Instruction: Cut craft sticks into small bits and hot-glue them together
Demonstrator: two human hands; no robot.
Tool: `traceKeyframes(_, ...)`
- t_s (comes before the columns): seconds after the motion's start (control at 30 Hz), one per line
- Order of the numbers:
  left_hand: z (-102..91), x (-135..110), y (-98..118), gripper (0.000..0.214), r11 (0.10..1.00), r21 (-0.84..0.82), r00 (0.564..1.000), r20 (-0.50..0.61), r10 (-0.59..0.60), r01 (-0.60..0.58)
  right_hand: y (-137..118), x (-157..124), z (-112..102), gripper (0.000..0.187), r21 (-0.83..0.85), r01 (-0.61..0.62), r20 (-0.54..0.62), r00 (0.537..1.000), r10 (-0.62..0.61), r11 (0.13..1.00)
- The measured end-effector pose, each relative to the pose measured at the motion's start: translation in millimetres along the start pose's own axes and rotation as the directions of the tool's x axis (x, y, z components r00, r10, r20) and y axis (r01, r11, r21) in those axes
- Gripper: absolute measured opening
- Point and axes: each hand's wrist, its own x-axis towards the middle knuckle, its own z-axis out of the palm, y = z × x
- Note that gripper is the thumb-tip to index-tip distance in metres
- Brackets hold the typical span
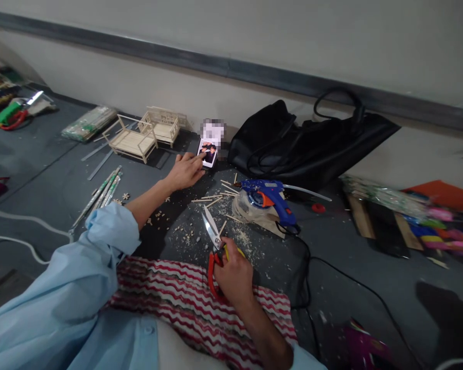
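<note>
My left hand point(185, 170) reaches forward with its fingers stretched out, a fingertip on the lit screen of a phone point(209, 155) propped against the wall. In my right hand point(236, 275) are scissors point(213, 229) with one red and one yellow handle, their blades slightly apart and pointing away from me. Thin wooden sticks point(210, 198) and many small cut bits point(191, 234) lie around the blades. Just beyond them a blue hot glue gun point(272, 195), with a glue stick in its back, rests on a roll of clear tape point(245, 207).
Two small stick-built furniture models point(135, 140) stand left of the phone, near metal rulers point(100, 164) and packed sticks point(88, 123). A black bag point(308, 144) leans on the wall. The glue gun's cord point(351, 277) runs right. A striped cloth point(158, 285) lies before me.
</note>
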Motion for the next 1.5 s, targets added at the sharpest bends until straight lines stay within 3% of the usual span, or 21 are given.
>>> traceKeyframes(0.2, -21.2, -4.6, 12.1, 0.027, 0.989, 0.003, 0.973, -0.176, -0.147, 0.149, -2.1, 0.7, -1.6, 0.037, 0.015, -0.006, 0.005, 1.000, 0.006, 1.000)
traceKeyframes(0.4, -6.2, -26.1, 10.4, 0.016, 0.998, -0.036, 0.997, -0.063, -0.044, 0.042, -1.3, 1.7, -0.5, 0.038, 0.009, -0.012, 0.012, 1.000, 0.012, 1.000)
traceKeyframes(0.53, 0.7, -22.7, 9.3, 0.015, 0.999, -0.028, 1.000, -0.003, -0.028, 0.028, -0.8, 1.1, -1.2, 0.036, 0.021, -0.008, 0.008, 1.000, 0.008, 1.000)
traceKeyframes(0.9, 6.4, 4.8, 17.0, 0.019, 0.997, -0.006, 0.997, -0.015, -0.073, 0.073, -1.8, 1.5, -1.5, 0.036, -0.001, -0.003, 0.011, 1.000, 0.003, 1.000)
traceKeyframes(1.5, 12.4, 7.4, 12.5, 0.017, 0.997, -0.025, 0.997, -0.044, -0.069, 0.068, -4.1, 1.4, -3.2, 0.037, 0.002, -0.045, 0.068, 0.997, 0.045, 0.999)
